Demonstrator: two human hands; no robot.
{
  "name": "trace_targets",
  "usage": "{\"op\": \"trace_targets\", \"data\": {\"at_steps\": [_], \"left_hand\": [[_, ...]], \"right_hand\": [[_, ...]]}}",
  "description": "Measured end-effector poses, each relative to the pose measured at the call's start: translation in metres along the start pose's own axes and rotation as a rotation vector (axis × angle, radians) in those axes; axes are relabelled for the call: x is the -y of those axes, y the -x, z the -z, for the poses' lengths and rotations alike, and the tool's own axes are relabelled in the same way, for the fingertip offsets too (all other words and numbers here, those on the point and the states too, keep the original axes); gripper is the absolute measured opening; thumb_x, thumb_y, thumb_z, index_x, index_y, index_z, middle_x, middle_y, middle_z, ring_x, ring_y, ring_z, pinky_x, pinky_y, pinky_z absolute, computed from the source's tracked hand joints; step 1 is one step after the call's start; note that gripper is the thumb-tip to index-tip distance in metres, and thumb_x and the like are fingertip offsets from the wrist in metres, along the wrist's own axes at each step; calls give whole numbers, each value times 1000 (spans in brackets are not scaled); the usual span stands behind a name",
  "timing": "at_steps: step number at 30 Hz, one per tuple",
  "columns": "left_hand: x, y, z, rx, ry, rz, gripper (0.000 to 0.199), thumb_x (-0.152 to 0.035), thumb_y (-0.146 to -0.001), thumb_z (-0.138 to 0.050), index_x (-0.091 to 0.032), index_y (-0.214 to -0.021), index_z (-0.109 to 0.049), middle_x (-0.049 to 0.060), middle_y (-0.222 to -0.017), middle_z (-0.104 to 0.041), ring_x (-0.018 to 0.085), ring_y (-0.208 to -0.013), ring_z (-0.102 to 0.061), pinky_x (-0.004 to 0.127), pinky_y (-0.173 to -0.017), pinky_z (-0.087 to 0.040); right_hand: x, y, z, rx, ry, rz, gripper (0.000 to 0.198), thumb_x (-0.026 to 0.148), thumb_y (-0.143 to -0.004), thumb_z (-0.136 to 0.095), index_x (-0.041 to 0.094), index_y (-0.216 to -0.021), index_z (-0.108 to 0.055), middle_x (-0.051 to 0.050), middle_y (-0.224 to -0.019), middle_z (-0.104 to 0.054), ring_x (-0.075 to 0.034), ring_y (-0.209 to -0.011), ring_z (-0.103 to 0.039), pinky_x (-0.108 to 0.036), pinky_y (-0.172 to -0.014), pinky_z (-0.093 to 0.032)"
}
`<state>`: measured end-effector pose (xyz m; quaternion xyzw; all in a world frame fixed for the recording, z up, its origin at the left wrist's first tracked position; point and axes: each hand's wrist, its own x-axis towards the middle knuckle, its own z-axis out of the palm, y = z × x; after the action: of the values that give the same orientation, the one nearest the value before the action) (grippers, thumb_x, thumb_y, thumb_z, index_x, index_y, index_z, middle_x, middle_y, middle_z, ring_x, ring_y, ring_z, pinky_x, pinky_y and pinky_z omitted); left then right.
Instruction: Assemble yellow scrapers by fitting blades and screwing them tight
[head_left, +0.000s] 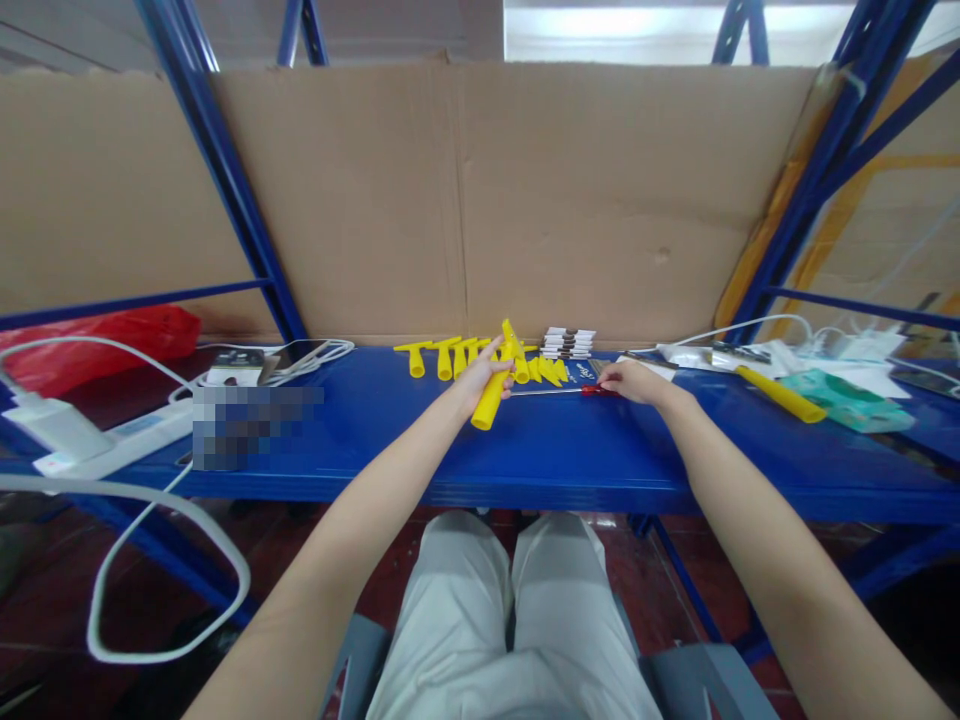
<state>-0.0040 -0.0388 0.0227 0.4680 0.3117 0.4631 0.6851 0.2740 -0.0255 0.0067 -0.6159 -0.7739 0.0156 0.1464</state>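
Observation:
My left hand (480, 380) is closed around a yellow plastic T-shaped handle (491, 398), which slants with its wide round end toward me. My right hand (628, 381) has its fingers closed on the red grip of a screwdriver (596, 390). The screwdriver's thin metal shaft points left, toward the yellow handle, just above the blue tabletop (570, 450). Behind my left hand stands a row of similar yellow T-shaped handles (444, 360). Small yellow wedge-like pieces (551, 371) lie between my hands, in front of a stack of small white and brown packets (568, 343).
Tall cardboard (360, 200) backs the table between blue metal posts. At left are a white power strip (124, 440), cables and a red plastic bag (97, 338). On the right lie another yellow handle (781, 393), a green plastic packet (847, 400) and white cables.

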Motion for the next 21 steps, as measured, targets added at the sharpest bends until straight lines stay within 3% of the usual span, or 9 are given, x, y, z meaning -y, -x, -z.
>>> {"op": "trace_targets", "data": {"at_steps": [6,12,18,21], "left_hand": [[1,-3,3,8,7,-2,74,-1,-82,-45,-35,-145,-24,-4,-66,-51,6,-39,-45,16,-37,-34],[2,-3,4,-2,-13,-11,74,0,-82,-42,-33,-145,-23,-3,-65,-52,7,-38,-45,16,-37,-34],[3,-4,4,-4,20,-7,76,-2,-81,-49,-34,-145,-24,-3,-66,-53,6,-38,-45,16,-37,-33],[3,-4,4,2,22,-9,75,-2,-81,-49,-33,-145,-25,-3,-66,-53,6,-38,-45,16,-36,-33]], "right_hand": [[-2,0,-8,-42,26,-61,31,9,-82,-45,19,-96,-72,-7,-100,-72,-19,-91,-65,-27,-83,-48],[4,-1,-13,-66,-23,-7,31,12,-87,-43,16,-102,-69,-9,-109,-69,-19,-102,-63,-29,-91,-45],[7,2,-14,32,-125,87,22,13,-83,-53,15,-99,-69,-9,-106,-70,-19,-97,-64,-30,-89,-46],[7,4,-14,47,-96,60,23,12,-79,-58,15,-99,-69,-9,-103,-70,-19,-94,-64,-29,-86,-47]]}}
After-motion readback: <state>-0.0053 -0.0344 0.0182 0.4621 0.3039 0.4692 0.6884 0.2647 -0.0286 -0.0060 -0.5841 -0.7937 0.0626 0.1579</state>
